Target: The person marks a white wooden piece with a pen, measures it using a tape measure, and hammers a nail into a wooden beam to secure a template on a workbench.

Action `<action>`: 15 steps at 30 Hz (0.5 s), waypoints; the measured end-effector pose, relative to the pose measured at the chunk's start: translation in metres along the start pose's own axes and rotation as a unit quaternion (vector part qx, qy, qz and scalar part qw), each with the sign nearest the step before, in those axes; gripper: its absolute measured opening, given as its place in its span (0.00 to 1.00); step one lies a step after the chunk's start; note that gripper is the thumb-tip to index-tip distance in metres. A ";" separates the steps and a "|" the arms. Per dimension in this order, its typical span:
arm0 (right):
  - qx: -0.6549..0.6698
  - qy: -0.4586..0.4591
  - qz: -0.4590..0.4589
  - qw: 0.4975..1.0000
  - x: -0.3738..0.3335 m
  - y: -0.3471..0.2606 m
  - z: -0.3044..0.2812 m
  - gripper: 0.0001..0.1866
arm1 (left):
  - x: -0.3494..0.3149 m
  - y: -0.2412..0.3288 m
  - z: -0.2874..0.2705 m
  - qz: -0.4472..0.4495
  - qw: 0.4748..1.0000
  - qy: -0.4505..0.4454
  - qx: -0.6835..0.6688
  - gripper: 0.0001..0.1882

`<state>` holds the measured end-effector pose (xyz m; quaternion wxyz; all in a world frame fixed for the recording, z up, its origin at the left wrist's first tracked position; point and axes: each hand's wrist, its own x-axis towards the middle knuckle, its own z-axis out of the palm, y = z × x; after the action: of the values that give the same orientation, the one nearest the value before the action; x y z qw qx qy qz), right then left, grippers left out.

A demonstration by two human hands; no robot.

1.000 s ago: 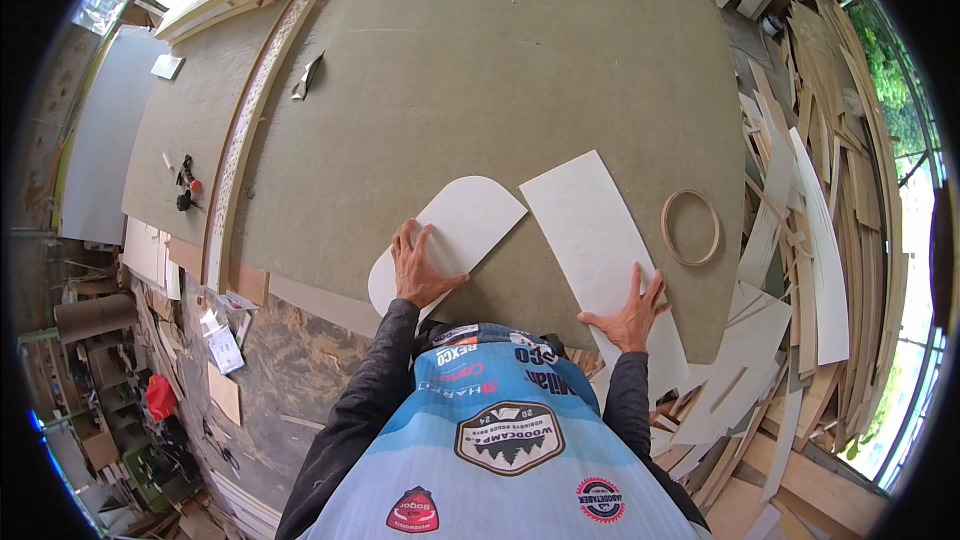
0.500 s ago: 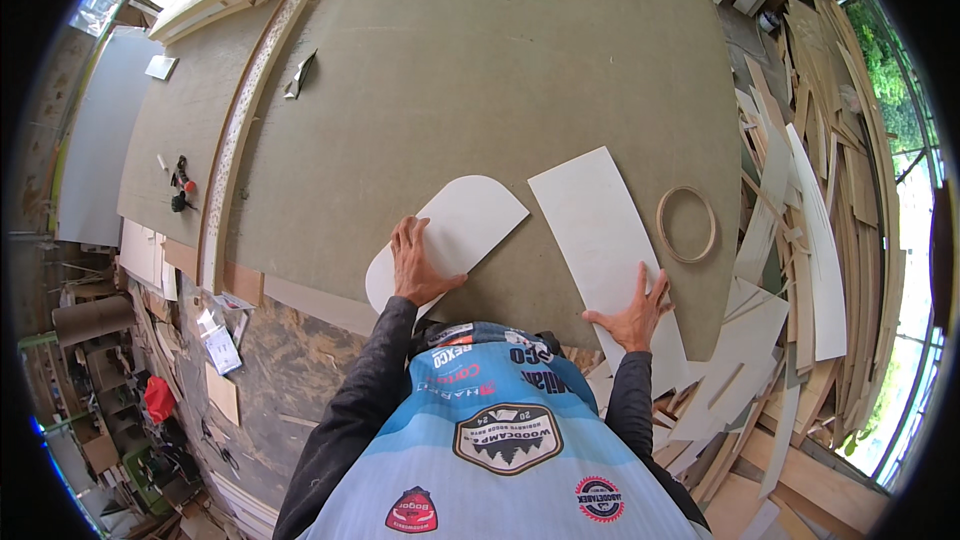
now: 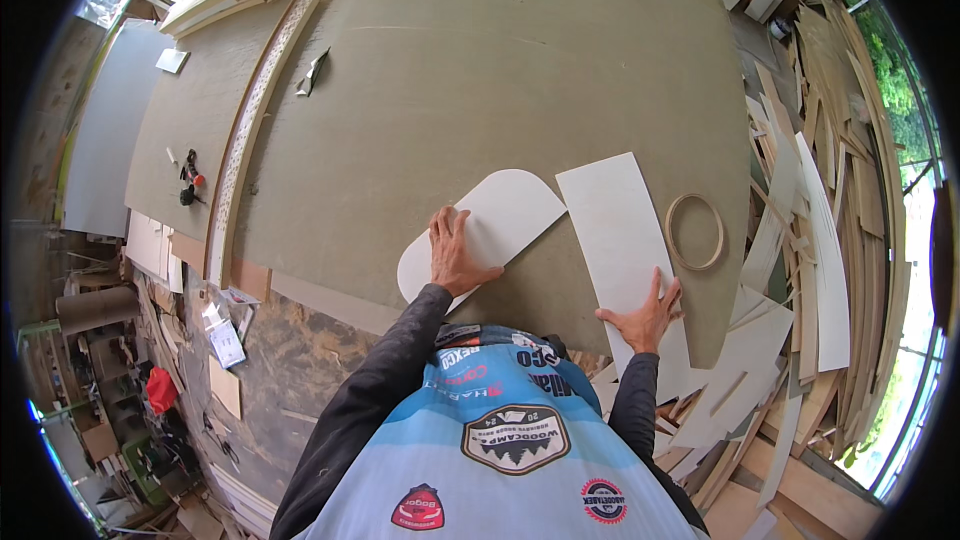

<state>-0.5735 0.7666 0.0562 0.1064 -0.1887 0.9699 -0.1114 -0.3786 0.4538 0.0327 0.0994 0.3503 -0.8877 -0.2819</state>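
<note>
Lower centre of the frame, we noted the left hand [image 3: 460, 255] spread across a rounded white panel [image 3: 515, 205] and the right hand [image 3: 645, 318] across a rectangular panel [image 3: 615, 220], seemingly steadying both on the bench [image 3: 450, 90], though whether fingers gripped edges we couldn't tell.

Pale-blue printed fabric shirt [image 3: 500, 505] bearing brown-edged polygonal badge [image 3: 516, 439], red shield-shaped emblem [image 3: 418, 508] and red-and-black toothed disc emblem [image 3: 604, 502]; long charcoal fabric sleeves [image 3: 365, 390]; bare fingers [image 3: 656, 287].
</note>
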 end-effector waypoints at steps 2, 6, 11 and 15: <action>-0.013 -0.004 0.012 1.000 0.001 -0.002 -0.002 0.76 | 0.003 0.003 0.001 0.001 1.000 -0.003 -0.001 0.59; -0.008 0.001 0.010 1.000 0.003 0.002 0.002 0.76 | 0.004 0.005 0.002 -0.009 1.000 0.001 -0.004 0.58; -0.005 -0.003 0.012 1.000 0.004 0.000 -0.001 0.77 | 0.003 0.001 0.002 -0.001 1.000 -0.011 0.007 0.56; -0.007 -0.003 0.016 1.000 0.004 0.000 -0.001 0.77 | 0.002 0.001 0.002 -0.004 1.000 -0.013 0.008 0.56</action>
<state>-0.5771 0.7657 0.0566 0.1100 -0.1740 0.9732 -0.1022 -0.3816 0.4535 0.0311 0.0841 0.3514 -0.8895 -0.2797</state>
